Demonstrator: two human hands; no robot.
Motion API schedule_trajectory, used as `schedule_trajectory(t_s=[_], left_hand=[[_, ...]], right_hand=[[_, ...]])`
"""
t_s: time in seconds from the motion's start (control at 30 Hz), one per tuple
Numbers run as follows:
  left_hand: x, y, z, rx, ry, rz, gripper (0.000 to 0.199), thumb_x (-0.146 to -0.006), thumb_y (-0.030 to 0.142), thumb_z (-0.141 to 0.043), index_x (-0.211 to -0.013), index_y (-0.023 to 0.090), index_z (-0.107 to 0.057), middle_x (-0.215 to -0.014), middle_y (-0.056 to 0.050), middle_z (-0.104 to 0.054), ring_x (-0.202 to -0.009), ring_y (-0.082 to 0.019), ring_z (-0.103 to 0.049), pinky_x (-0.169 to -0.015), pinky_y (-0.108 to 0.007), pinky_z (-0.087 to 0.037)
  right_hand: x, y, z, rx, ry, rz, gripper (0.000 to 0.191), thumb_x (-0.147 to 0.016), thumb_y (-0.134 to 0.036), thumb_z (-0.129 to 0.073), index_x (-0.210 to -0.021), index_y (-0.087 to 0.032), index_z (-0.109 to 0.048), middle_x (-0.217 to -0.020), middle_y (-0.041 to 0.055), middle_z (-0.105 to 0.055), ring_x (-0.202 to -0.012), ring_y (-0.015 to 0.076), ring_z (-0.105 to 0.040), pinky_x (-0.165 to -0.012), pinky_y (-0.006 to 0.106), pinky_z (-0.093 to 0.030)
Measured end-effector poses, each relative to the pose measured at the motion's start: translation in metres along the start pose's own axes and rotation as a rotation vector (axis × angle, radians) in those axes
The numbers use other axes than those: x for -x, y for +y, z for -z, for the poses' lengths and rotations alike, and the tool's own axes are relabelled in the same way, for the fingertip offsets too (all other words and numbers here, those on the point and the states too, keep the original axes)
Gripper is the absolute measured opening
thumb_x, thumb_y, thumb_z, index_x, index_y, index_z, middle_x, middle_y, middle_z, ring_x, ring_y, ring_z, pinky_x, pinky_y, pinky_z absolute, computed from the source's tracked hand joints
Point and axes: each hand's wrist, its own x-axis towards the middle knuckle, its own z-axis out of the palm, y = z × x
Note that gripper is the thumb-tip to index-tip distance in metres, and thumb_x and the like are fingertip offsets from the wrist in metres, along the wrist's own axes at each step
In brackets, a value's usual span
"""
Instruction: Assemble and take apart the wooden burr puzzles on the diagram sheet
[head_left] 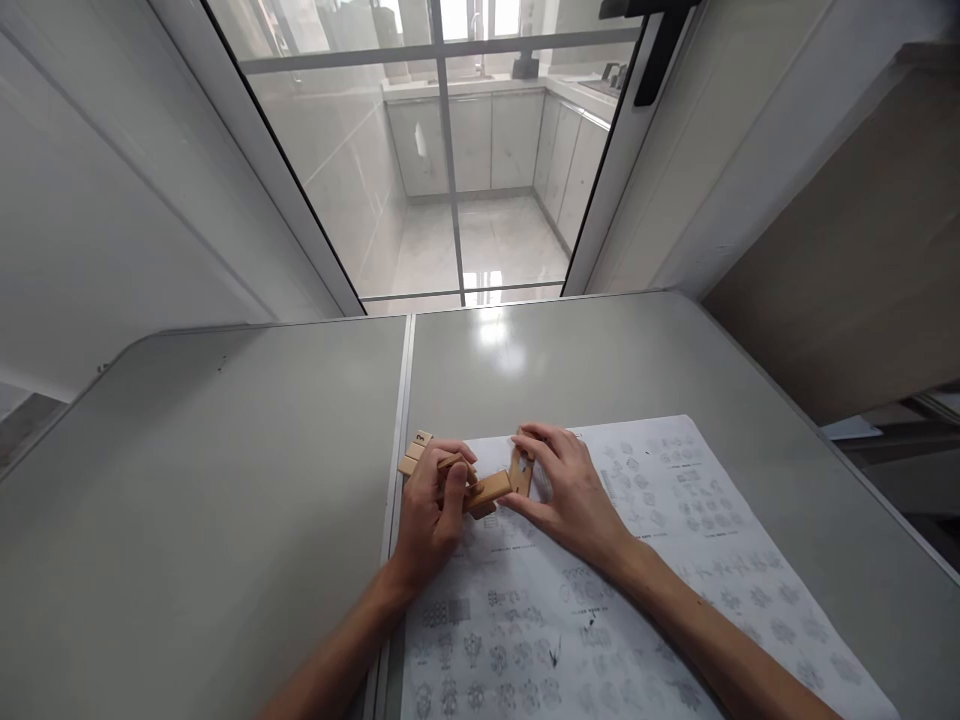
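Note:
My left hand point(439, 505) is closed around some joined wooden puzzle pieces point(489, 489), one bar of which sticks out to the right. Thumb and fingers of my right hand point(562, 475) pinch another notched wooden puzzle piece point(520, 473) at its two ends, tilted by the tip of that bar. Whether the two touch I cannot tell. Just beyond my left hand lie small wooden blocks point(415, 452), one marked with a "3". Beneath both hands is a printed sheet point(540, 570) with rows of small line drawings. My fingers hide part of the held pieces.
The sheet covers the table's right front part. A metal seam point(405, 380) divides the grey-green table point(300, 450). Past its far edge stands a glass door point(495, 240) with a black handle point(660, 50). A brown panel point(847, 250) is at the right.

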Motion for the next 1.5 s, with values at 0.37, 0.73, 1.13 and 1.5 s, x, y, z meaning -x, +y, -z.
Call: schedule_trajectory(t_s=[0.37, 0.73, 1.13, 1.5], left_hand=[[0.002, -0.002, 0.001, 0.058, -0.032, -0.014, 0.035, -0.114, 0.039, -0.041, -0.091, 0.020, -0.059, -0.102, -0.006, -0.063, -0.080, -0.015, -0.063, -0.069, -0.030, -0.053], [0.000, -0.002, 0.003, 0.105, -0.129, -0.072, 0.032, -0.112, 0.040, -0.046, -0.094, 0.020, -0.063, -0.102, -0.009, -0.064, -0.090, -0.020, -0.065, -0.075, -0.033, -0.054], [0.000, -0.003, 0.001, 0.037, -0.132, -0.202, 0.017, -0.110, 0.026, -0.050, -0.101, 0.020, -0.064, -0.100, -0.007, -0.065, -0.092, -0.020, -0.064, -0.079, -0.032, -0.052], [0.003, -0.008, 0.002, -0.019, -0.054, -0.271, 0.014, -0.110, 0.021, -0.051, -0.102, 0.021, -0.062, -0.095, -0.005, -0.067, -0.090, -0.019, -0.063, -0.084, -0.033, -0.051]], right_hand=[[-0.001, -0.013, 0.013, -0.251, -0.079, 0.164, 0.045, -0.097, -0.036, -0.074, -0.140, -0.031, -0.062, -0.128, 0.0119, -0.073, -0.144, 0.0396, -0.052, -0.113, 0.062, -0.048], [0.001, -0.013, 0.009, -0.379, -0.078, 0.097, 0.019, -0.105, -0.035, -0.064, -0.122, -0.027, -0.066, -0.090, 0.0048, -0.070, -0.081, 0.0239, -0.065, -0.075, 0.039, -0.053], [0.001, -0.011, 0.010, -0.409, -0.133, 0.086, 0.018, -0.107, -0.034, -0.061, -0.122, -0.023, -0.064, -0.085, 0.0022, -0.062, -0.071, 0.0187, -0.057, -0.065, 0.031, -0.048], [0.001, -0.006, 0.009, -0.389, -0.175, 0.067, 0.018, -0.107, -0.033, -0.061, -0.122, -0.023, -0.064, -0.087, 0.0032, -0.062, -0.074, 0.0198, -0.059, -0.068, 0.033, -0.049]])
